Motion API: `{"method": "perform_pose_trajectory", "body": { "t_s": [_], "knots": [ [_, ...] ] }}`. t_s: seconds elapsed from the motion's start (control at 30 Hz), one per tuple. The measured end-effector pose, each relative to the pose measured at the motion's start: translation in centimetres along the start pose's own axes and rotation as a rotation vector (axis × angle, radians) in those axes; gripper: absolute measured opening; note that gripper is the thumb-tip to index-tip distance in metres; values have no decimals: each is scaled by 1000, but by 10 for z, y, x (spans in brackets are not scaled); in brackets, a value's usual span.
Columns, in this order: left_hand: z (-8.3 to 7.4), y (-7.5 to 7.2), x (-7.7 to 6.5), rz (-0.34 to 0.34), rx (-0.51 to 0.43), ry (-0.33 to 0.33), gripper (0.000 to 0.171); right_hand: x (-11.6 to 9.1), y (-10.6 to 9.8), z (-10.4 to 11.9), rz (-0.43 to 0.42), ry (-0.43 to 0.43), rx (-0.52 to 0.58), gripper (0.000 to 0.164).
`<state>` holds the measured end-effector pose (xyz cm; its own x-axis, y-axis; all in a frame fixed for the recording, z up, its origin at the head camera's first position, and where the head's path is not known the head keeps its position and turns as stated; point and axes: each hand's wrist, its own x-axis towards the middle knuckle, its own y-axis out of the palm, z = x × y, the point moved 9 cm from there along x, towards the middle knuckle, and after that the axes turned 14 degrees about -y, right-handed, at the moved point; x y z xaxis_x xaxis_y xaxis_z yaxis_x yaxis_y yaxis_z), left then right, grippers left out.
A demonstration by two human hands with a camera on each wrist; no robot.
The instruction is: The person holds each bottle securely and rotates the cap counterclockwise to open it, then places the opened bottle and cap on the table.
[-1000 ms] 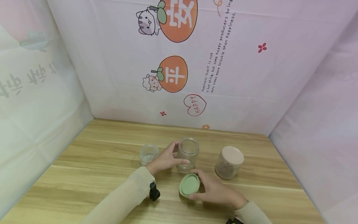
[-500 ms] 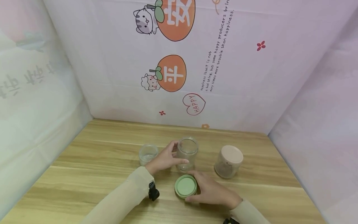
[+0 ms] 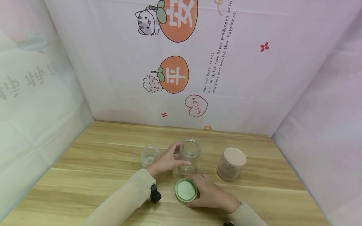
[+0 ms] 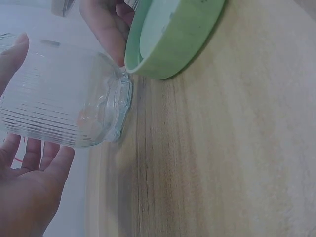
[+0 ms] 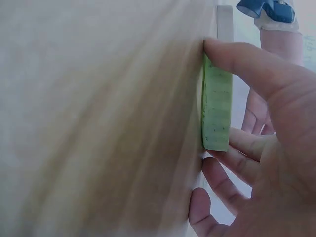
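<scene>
My left hand [image 3: 167, 160] holds a clear ribbed jar [image 3: 190, 153] by its side, fingers behind and thumb across the front. The jar stands upright and has no lid on its mouth. In front of it a round green lid [image 3: 185, 190] lies flat on the table, its hollow side up. My right hand [image 3: 210, 192] grips the lid's rim between thumb and fingers from the right. The right wrist view shows the thumb at one end of the lid [image 5: 217, 108] and a finger at the other, with the remaining fingertips down at the table.
Left of the jar, partly behind my left wrist, stands a small clear open container [image 3: 150, 155]. A jar with a beige lid [image 3: 232, 164] stands to the right. The wooden table [image 3: 113, 135] ends at printed cloth walls at the back and sides.
My right hand has brought the green lid left and toward me, and lowered it from a tilt to flat on the table. My left hand and the clear jar have stayed in place.
</scene>
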<state>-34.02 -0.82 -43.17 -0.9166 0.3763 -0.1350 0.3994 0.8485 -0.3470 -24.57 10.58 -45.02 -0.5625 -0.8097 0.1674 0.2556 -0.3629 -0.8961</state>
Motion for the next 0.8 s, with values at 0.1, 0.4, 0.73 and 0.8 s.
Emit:
{"method": "perform_pose_trajectory", "body": {
  "t_s": [0.1, 0.4, 0.73, 0.8],
  "knots": [
    [-1, 0, -1, 2, -3, 1, 84, 0, 1, -1, 3, 11, 5, 86],
    [-2, 0, -3, 6, -12, 9, 79, 1, 3, -1, 10, 30, -3, 89],
    [-4, 0, -5, -26, 28, 21, 81, 0, -1, -1, 6, 27, 102, 91],
    [-5, 1, -6, -27, 34, 24, 79, -2, -4, -3, 6, 34, 145, 91]
  ]
}}
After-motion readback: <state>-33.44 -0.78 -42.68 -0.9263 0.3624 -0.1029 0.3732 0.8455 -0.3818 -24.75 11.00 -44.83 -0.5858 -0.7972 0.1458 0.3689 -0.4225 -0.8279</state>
